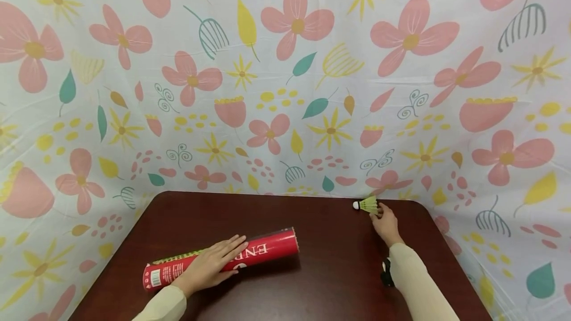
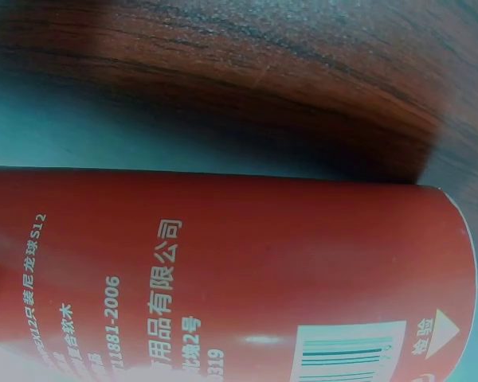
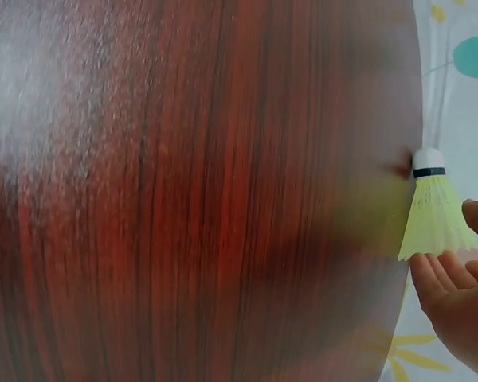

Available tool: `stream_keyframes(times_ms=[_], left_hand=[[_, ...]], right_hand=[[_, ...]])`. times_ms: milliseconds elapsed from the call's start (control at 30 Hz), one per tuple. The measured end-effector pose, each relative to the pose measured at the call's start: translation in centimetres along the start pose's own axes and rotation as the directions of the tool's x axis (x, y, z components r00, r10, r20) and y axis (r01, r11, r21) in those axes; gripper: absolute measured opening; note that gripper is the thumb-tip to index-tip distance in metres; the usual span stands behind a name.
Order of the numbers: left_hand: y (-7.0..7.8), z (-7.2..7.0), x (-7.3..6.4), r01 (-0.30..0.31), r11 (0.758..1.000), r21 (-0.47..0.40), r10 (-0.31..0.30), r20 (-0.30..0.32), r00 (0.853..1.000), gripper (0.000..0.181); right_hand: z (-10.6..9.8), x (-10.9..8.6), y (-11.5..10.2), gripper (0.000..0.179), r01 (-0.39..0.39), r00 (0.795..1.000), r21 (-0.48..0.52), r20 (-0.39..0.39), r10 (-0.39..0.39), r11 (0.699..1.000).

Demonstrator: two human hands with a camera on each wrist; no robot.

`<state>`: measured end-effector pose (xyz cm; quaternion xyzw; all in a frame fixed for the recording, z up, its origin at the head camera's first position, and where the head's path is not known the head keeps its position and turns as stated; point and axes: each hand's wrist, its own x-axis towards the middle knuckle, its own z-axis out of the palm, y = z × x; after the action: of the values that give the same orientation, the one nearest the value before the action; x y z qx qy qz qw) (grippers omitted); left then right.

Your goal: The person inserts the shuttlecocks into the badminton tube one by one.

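My left hand (image 1: pixel 211 264) rests across a red cardboard shuttlecock tube (image 1: pixel 272 247), its fingers straight over the top and the thumb along the near side. The tube lies slanted over the table, its right end farther back, with white lettering and a barcode. In the left wrist view the tube's barcode end (image 2: pixel 366 263) fills the lower part. At the far right of the table my right hand (image 1: pixel 385 224) pinches the skirt rim of a yellow-green shuttlecock (image 1: pixel 368 205). Its white cork (image 3: pixel 428 158) points left in the head view, away from the fingertips.
The dark brown wooden table (image 1: pixel 330 261) has rounded far corners. Behind it and at both sides hangs a white flower-print cloth (image 1: pixel 267 88), close against the far edge. A dark device (image 1: pixel 386 272) is worn at the right wrist.
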<state>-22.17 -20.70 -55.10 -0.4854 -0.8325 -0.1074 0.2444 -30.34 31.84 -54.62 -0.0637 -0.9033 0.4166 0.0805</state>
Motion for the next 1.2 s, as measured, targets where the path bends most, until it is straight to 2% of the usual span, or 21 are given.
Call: stream_keyframes(times_ms=[333,467,600,833,1067,1200], left_hand=[[0.2,-0.2,0.1,0.01,1.0,-0.001,-0.01,-0.003,1.0,0.089],[0.2,-0.2,0.0,0.024,1.0,0.004,-0.024,0.023,0.999,0.088],[0.2,-0.3,0.0,0.027,1.0,0.009,-0.028,0.031,0.999,0.088],[0.1,-0.5,0.4,0.0,1.0,0.02,0.0,0.002,1.0,0.09],[0.2,-0.5,0.4,0.002,1.0,0.021,-0.002,0.003,1.0,0.09],[0.2,-0.5,0.3,0.004,1.0,0.018,-0.004,-0.002,1.0,0.091]], right_hand=[[0.9,-0.2,-0.2,0.03,-0.017,0.995,-0.023,-0.101,0.015,1.0],[1.2,-0.1,-0.1,0.024,-0.01,0.992,-0.036,-0.13,0.005,0.999],[1.2,-0.3,-0.3,0.023,-0.003,0.99,-0.035,-0.139,-0.002,0.999],[0.7,-0.9,-1.4,0.019,0.015,0.988,-0.014,-0.155,-0.017,1.0],[0.4,-1.8,-2.3,0.019,0.032,0.993,0.015,-0.114,-0.03,0.999],[0.3,-2.1,-2.8,0.016,0.069,0.99,0.01,-0.123,-0.067,0.998]])
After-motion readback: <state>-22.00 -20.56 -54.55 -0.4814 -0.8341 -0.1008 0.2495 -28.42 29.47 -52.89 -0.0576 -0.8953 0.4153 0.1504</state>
